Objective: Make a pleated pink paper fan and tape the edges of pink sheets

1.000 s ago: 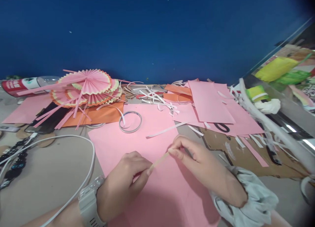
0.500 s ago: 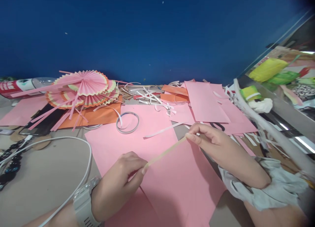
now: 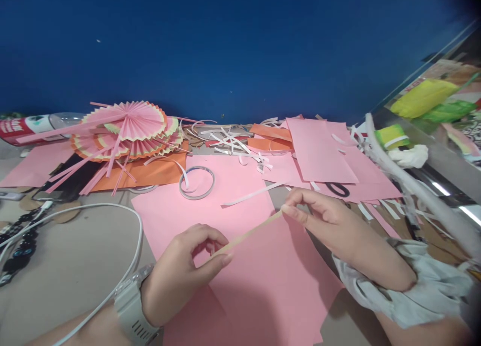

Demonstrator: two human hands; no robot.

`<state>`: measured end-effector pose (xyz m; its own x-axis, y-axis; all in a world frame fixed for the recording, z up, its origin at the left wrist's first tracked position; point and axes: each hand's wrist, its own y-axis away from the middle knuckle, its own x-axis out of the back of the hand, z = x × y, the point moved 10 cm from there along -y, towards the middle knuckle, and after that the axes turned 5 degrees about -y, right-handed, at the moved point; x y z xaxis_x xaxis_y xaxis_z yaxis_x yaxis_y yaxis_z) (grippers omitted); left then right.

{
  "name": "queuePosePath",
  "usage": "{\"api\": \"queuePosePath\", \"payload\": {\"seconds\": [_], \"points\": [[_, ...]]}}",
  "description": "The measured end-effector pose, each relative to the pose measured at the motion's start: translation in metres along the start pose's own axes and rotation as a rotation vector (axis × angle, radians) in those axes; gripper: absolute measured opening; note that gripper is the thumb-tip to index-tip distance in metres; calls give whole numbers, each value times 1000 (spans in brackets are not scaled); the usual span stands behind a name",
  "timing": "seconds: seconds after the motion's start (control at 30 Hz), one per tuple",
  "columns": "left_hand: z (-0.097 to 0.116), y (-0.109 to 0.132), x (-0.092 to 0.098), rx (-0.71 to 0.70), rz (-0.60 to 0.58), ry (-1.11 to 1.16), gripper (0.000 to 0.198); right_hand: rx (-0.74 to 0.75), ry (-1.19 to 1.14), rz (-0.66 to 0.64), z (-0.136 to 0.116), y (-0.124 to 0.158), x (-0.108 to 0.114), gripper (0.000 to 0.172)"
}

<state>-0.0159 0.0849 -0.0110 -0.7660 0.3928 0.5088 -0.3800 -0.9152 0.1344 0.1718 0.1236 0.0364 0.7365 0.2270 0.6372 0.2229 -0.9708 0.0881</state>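
Note:
A narrow pale-yellow strip of tape [image 3: 255,231] stretches between my two hands, slanting along the upper edge of a pink paper sheet [image 3: 278,276]. My right hand [image 3: 323,221] pinches its far end between thumb and fingertips. At the near end, my left hand [image 3: 191,266] has the strip between its thumb and curled fingers. Under and behind lies another pink sheet [image 3: 165,211]. On that sheet rests a thin grey ring [image 3: 213,183], like a nearly used-up tape roll, beside a loose white paper strip [image 3: 251,194].
Pleated pink and orange paper fans [image 3: 131,123] lie at the back left, near a bottle [image 3: 37,125]. A white cable [image 3: 137,236] loops on the left and crosses my wrist. White scraps [image 3: 229,141] and pink sheets [image 3: 319,150] line the back by the blue panel [image 3: 225,50].
My left thumb and fingers have loosened and spread a little around the strip's near end. My right hand keeps its pinch almost in place. The view has shifted slightly.

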Motion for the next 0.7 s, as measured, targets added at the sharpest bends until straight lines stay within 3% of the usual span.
{"api": "queuePosePath", "payload": {"seconds": [0.23,0.53,0.7], "points": [[-12,1,18,93,141,182,35,-59,-33,30,14,1,8,22],[-23,0,23,120,171,220,27,-109,0,65,16,2,17,21],[-12,4,24,16,217,127,21,-95,-36,78,23,3,16,23]]}}
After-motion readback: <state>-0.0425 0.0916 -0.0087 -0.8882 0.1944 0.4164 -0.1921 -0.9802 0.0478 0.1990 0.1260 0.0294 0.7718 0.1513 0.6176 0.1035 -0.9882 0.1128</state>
